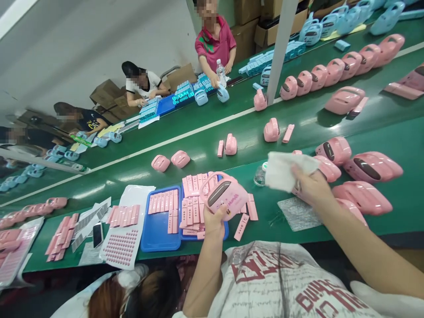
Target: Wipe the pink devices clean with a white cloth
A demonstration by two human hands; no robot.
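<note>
In my left hand (214,221) is a pink plastic casing (236,201) with a loop handle, a dark oval window and small printed pictures. My thumb lies on its printed front; the other fingers are mostly hidden behind it. My right hand (309,182) grips a folded white cloth (278,171), held up to the right of the casing and apart from it. Below the casing, a blue tray (226,230) carries stacked pink strips (192,211) with small round marks. A loose pink strip (241,227) lies on the green table beside that tray.
Several pink casings (362,197) stand at the right. A clear jar (260,175) is behind the cloth, with a plastic bag (301,214) below. Another blue tray (161,242) and a sticker sheet (121,249) lie left. Co-workers sit across the green conveyor (198,143); another person's head (155,291) is near left.
</note>
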